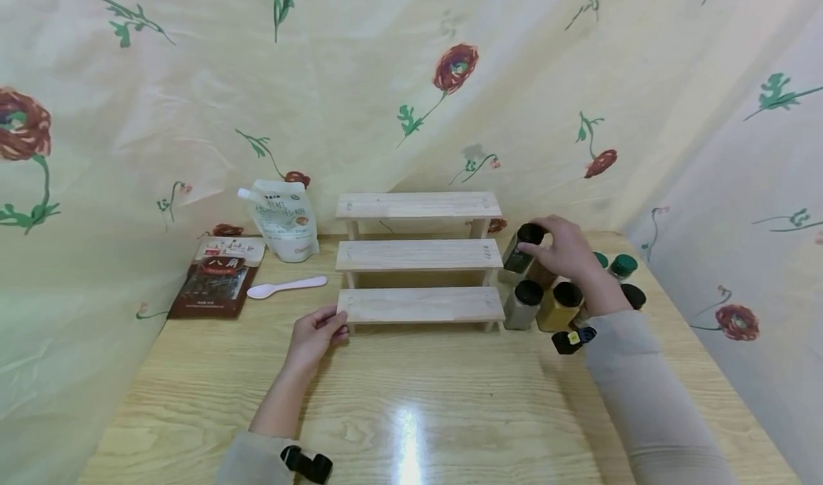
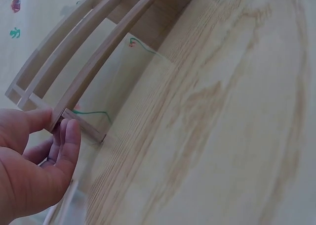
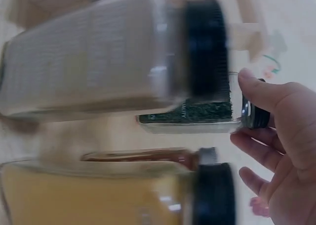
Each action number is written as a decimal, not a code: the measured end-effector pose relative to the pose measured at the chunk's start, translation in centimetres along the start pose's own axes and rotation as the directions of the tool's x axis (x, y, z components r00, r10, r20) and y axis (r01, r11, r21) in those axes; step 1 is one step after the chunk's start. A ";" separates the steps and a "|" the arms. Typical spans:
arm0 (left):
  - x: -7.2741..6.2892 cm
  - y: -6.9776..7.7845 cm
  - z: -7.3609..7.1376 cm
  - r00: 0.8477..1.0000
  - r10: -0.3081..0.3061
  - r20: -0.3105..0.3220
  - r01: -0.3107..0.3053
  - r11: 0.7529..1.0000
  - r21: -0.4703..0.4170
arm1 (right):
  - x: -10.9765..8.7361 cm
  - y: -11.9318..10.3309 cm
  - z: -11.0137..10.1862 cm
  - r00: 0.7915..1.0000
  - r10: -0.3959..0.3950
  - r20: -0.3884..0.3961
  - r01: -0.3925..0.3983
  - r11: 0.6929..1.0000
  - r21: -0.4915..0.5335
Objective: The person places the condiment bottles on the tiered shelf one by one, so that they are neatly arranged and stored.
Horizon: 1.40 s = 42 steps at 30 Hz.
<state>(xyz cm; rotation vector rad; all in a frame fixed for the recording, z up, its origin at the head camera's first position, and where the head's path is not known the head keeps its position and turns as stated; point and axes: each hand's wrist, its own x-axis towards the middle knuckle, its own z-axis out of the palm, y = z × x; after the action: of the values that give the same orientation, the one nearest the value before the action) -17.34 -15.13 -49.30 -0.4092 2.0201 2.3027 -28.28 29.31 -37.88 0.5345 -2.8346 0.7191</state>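
A three-tier wooden rack (image 1: pixel 419 255) stands in the middle of the table. My left hand (image 1: pixel 316 336) pinches the left end of its lowest board, thumb above and fingers underneath, as the left wrist view shows. To the right of the rack, my right hand (image 1: pixel 566 249) holds a glass spice jar (image 3: pixel 197 111) with dark green contents by its black lid (image 3: pixel 257 110). In front of that jar stand a black-lidded jar (image 1: pixel 522 306) of pale powder and another (image 1: pixel 558 308) of yellow powder. A reddish-brown jar (image 1: pixel 541 275) is partly hidden behind them.
Jars with green lids (image 1: pixel 623 265) and a black-lidded one (image 1: pixel 633 296) stand further right, partly behind my right forearm. Left of the rack are a white spouted pouch (image 1: pixel 283 221), a brown packet (image 1: pixel 217 281) and a white spoon (image 1: pixel 286 286). Flowered cloth (image 1: pixel 360 99) hangs behind the table.
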 end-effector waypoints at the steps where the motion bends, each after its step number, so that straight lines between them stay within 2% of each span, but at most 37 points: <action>1: 0.0 0.0 0.0 1.000 0.002 0.000 -0.002 1.000 0.001 | 0.0 -0.1 -0.3 1.000 -0.002 -0.017 0.002 1.000 0.009; 7: 0.1 -0.1 0.0 1.000 0.009 0.001 -0.009 1.000 0.017 | 0.1 -1.1 -2.0 0.991 -0.026 -0.128 0.031 0.999 0.041; 12: 0.1 -0.1 0.0 1.000 0.010 0.004 -0.010 1.000 0.013 | 0.3 -1.9 -3.1 0.973 -0.074 -0.219 0.086 0.995 0.048; 17: 0.1 -0.1 -0.1 1.000 0.011 0.013 -0.011 1.000 0.015 | 0.7 -2.4 -3.5 0.956 -0.084 -0.281 0.104 0.993 0.058; 32: 0.2 -0.2 -0.2 1.000 0.026 0.001 -0.026 1.000 -0.005 | 1.4 -3.9 -5.0 0.940 -0.066 -0.334 0.107 0.989 0.106; 42: 0.2 0.1 -0.3 1.000 0.009 0.007 -0.009 1.000 -0.027 | 2.4 -4.9 -5.8 0.933 -0.045 -0.357 0.096 0.987 0.126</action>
<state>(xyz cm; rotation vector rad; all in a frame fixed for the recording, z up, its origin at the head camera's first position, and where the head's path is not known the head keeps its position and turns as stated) -17.46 -15.46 -49.28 -0.3933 1.9940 2.3356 -28.20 27.44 -30.18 0.4698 -2.4328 0.9062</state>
